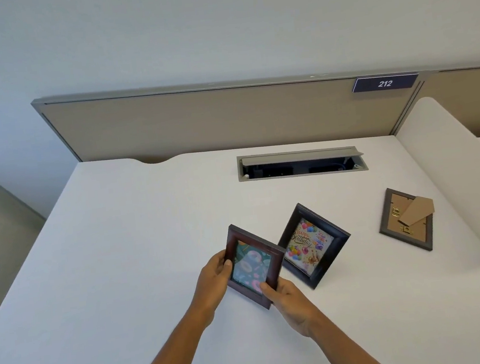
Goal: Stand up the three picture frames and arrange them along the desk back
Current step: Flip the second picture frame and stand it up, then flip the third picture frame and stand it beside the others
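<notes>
I hold a dark brown frame with a donut picture above the white desk, tilted up toward me. My left hand grips its left edge and my right hand grips its lower right corner. Just to the right, a black frame with a "Happy Birthday" picture lies face up on the desk. Farther right, a grey frame lies face down, its cardboard stand flap folded out on the back.
An open cable tray is sunk into the desk near the back. A beige partition with a "212" sign runs along the desk back. A white divider borders the right side.
</notes>
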Available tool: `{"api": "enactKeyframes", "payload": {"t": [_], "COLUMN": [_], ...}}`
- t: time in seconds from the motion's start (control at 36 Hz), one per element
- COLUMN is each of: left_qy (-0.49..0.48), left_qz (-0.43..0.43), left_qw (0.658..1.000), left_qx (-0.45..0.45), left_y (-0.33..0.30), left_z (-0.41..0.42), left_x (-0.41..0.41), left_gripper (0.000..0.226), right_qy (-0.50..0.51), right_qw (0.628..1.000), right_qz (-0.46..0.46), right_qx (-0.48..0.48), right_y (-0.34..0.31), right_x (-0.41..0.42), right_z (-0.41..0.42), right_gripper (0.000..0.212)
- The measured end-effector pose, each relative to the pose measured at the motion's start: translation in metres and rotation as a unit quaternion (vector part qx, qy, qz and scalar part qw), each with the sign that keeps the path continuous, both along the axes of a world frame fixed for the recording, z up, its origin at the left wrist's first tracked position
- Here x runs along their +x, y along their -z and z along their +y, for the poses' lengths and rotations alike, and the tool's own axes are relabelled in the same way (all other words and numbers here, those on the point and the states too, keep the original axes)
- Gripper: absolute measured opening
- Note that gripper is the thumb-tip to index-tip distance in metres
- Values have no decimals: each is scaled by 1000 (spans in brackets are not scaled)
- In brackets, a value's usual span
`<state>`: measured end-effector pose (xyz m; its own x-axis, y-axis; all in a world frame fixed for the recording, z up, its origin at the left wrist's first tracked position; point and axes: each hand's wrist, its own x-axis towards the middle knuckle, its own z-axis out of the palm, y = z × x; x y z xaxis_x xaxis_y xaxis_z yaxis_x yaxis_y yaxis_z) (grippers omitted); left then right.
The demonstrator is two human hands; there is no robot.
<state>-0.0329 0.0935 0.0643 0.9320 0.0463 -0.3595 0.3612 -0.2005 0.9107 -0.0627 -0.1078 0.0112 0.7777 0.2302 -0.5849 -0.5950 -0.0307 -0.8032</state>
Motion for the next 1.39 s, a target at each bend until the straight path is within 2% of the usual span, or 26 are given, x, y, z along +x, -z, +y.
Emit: {"api": "enactKeyframes", "payload": {"t": [0.08, 0.81, 0.86, 0.92, 1.03, 1.14, 1.22, 1.31, 1.39], "left_qy": [-3, -5, -11, -23, -76, -124, -127, -106, -76], "left_qz": [2, 23, 13, -6, -72, -194, -294, -353, -404], "left_qw": [1000, 1000, 1000, 1000, 994, 972, 946, 928, 909], "left_qx": [-3, -18, -15, -3, 27, 48, 54, 57, 70], "left_y": [1, 1, -1, -4, -17, -39, -59, -80, -96], "left_z": [0, -10, -14, -19, -31, -46, -61, -82, -109], "left_x": [0, -5, -7, -8, -11, -11, -10, -9, -11], "left_gripper": [22, 27, 31, 46, 67, 59, 52, 52, 48], "right_qy": [4, -7, -13, -16, -21, -21, -15, 3, 25], "right_qw": [1000, 1000, 1000, 999, 999, 998, 997, 996, 995], "right_qz": [3, -8, -14, -18, -39, -39, -37, -40, -47], "right_qx": [-6, -12, -18, -21, -14, -44, -62, -81, -85], "right_y": [2, -1, 0, 0, -4, -2, 1, -1, -4], "right_x": [-1, -7, -8, -10, -19, -37, -52, -63, -68], "right_z": [1, -8, -13, -21, -44, -78, -109, -141, -175], "right_gripper": [41, 54, 49, 45, 63, 73, 63, 50, 52]}}
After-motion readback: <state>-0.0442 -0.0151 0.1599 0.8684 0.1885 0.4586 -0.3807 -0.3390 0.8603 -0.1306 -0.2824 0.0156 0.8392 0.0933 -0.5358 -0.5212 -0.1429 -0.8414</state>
